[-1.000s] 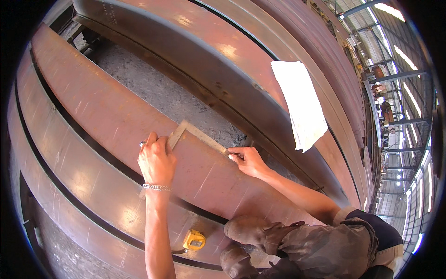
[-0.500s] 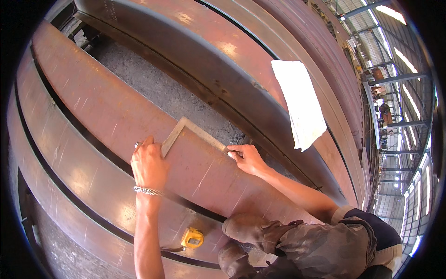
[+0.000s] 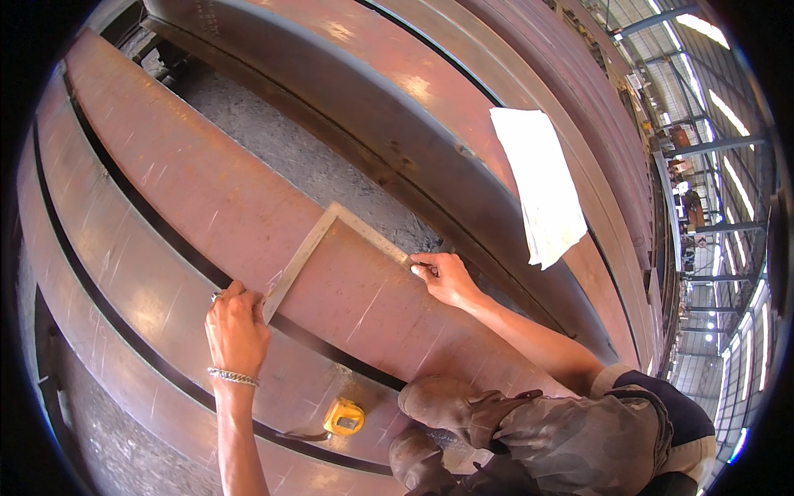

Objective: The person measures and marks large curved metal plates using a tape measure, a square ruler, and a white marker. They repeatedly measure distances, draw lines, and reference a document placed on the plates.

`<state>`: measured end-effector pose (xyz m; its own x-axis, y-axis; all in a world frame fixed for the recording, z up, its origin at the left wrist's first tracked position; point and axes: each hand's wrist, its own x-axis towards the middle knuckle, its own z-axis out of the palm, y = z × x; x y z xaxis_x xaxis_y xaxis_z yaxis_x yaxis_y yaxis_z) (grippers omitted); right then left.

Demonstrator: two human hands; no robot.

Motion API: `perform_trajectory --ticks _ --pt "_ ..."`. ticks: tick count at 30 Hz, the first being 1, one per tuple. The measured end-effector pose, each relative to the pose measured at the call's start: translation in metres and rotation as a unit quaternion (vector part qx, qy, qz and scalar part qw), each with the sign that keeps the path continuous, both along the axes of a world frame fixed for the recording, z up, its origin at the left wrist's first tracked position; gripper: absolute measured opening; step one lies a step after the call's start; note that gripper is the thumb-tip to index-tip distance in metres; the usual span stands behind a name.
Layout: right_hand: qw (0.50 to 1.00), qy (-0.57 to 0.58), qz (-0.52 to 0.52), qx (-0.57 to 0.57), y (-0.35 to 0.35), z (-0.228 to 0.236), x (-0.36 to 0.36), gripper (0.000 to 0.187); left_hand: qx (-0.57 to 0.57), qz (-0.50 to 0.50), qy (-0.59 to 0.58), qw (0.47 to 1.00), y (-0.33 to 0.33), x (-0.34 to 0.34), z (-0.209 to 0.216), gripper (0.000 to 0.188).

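Observation:
An L-shaped steel square lies flat on the reddish-brown steel beam, its corner at the beam's far edge. My left hand is closed at the end of one leg, fingers curled by the metal; a ring and a chain bracelet show on it. With thumb and fingers, my right hand pinches the other leg's end at the far edge. Something small and dark shows between those fingers, too hidden to name. Pale scratched lines mark the beam surface.
A yellow tape measure rests on the nearer beam. White paper sheets lie on the beam beyond. Dark gaps separate the parallel beams, and a wide opening down to grey ground runs past the far edge. My boots stand at lower right.
My left hand has slid along the square's leg toward the near left, uncovering more of it. My right hand and the square stay in place on the beam. The view has shifted slightly.

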<state>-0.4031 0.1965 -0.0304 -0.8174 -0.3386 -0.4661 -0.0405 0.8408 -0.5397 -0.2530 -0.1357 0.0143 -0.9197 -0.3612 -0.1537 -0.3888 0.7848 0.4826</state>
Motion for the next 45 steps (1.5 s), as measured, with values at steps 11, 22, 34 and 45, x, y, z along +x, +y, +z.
perform_trajectory --ticks 11,22,34,45 --pt "1.000 0.002 0.007 -0.007 -0.002 -0.001 -0.002 0.031 -0.011 0.111 0.038 0.993 -0.024 0.011 0.011 0.011" --pt "1.000 0.001 0.010 0.003 -0.003 0.000 -0.003 0.031 -0.007 0.131 0.045 0.990 -0.035 0.018 0.005 0.010" --pt "1.000 0.003 0.011 -0.007 -0.004 -0.001 -0.005 0.031 0.019 0.147 0.045 0.988 -0.033 0.022 0.000 0.010" --pt "1.000 -0.021 -0.012 -0.001 -0.007 0.002 -0.003 0.031 0.006 0.117 0.080 0.990 -0.023 -0.001 0.010 0.010"
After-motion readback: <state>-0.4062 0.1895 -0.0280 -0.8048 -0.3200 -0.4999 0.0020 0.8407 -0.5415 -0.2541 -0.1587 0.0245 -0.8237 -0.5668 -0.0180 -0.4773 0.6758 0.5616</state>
